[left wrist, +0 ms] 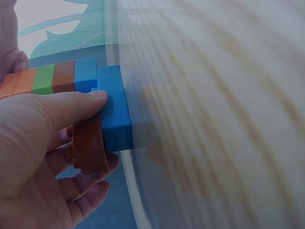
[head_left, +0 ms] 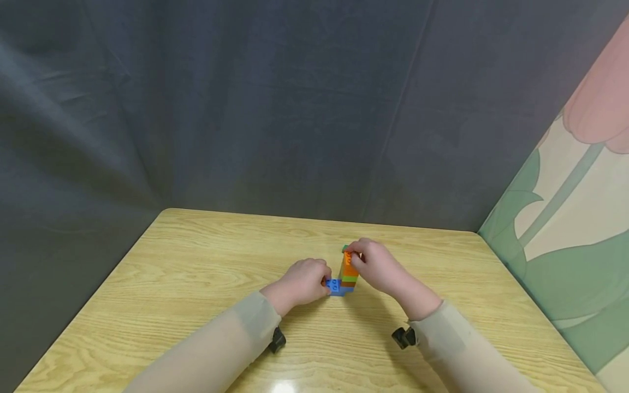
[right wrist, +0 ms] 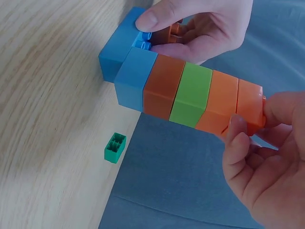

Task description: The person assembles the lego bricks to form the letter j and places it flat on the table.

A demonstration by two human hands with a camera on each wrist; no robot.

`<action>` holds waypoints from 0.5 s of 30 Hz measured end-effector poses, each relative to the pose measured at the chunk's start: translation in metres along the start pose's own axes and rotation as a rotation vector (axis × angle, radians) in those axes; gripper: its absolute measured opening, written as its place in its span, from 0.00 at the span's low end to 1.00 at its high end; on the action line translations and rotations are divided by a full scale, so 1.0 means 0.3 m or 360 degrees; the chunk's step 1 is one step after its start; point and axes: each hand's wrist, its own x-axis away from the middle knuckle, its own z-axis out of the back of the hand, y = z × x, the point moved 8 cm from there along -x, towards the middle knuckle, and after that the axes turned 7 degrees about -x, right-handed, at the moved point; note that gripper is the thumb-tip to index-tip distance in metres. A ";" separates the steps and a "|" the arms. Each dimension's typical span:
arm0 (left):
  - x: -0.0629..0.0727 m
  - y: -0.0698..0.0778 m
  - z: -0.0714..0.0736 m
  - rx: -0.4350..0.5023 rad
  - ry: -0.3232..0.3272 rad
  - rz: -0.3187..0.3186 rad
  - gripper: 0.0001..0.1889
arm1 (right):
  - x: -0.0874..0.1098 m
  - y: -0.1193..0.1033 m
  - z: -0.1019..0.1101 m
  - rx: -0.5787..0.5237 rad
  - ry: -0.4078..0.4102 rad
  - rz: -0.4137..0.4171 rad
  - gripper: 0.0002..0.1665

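A stack of toy building bricks (head_left: 349,273) stands on the table, orange at the top, then lime green, brown and blue. Its bottom blue brick sits on one end of a wider blue base brick (left wrist: 114,109). My left hand (head_left: 304,281) pinches the base brick, thumb on its near side. Beside that thumb, a brown brick (left wrist: 90,145) with studs sits against the base, with fingers behind it. At the stack's upper end, my right hand (head_left: 380,267) pinches the top orange brick (right wrist: 250,106) between thumb and fingers.
Beyond the stack, a loose dark green brick (right wrist: 115,148) lies on the wooden table (head_left: 206,262) near its far edge. A dark curtain (head_left: 295,109) hangs behind the table, and a flower-patterned wall (head_left: 580,229) stands to the right.
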 end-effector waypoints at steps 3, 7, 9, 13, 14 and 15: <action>0.001 0.002 -0.003 0.0003 -0.0006 0.0002 0.06 | 0.004 0.004 0.000 -0.0004 0.0015 0.0018 0.13; 0.001 0.006 -0.002 0.0007 -0.0005 -0.0003 0.07 | 0.009 0.012 -0.005 -0.0040 0.0030 0.0017 0.13; 0.000 0.006 -0.001 0.0011 -0.0004 -0.0003 0.07 | 0.011 0.018 -0.008 -0.0065 0.0041 0.0011 0.13; 0.000 0.001 -0.002 0.0014 0.0001 0.0004 0.07 | 0.011 0.030 -0.011 -0.0115 0.0061 0.0000 0.13; 0.000 0.000 -0.002 0.0015 0.0002 0.0005 0.07 | 0.011 0.033 -0.011 -0.0130 0.0063 -0.0003 0.14; 0.001 0.000 -0.001 0.0015 0.0002 0.0004 0.07 | 0.010 0.035 -0.012 -0.0143 0.0063 -0.0006 0.14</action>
